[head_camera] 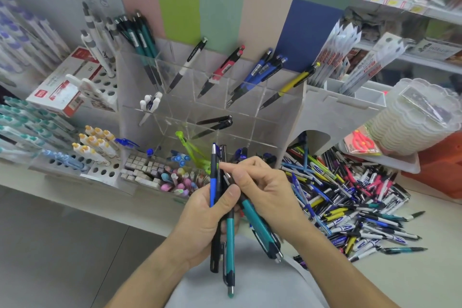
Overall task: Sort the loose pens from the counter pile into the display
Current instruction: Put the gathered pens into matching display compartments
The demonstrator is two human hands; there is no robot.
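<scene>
Left hand (207, 222) grips a pen bundle (220, 207) upright; right hand (262, 187) pinches a teal pen (260, 227) out of it. Pens look light, stiff, slick: hold mid-barrel. Pile (355, 197) sits on tabletop (412, 270), right of the acrylic display (212, 97).

Bright, even light with faint shadows. Wide-angle bending curves the edges (worst at the corners). Far shelves (425, 7) look blurred.
</scene>
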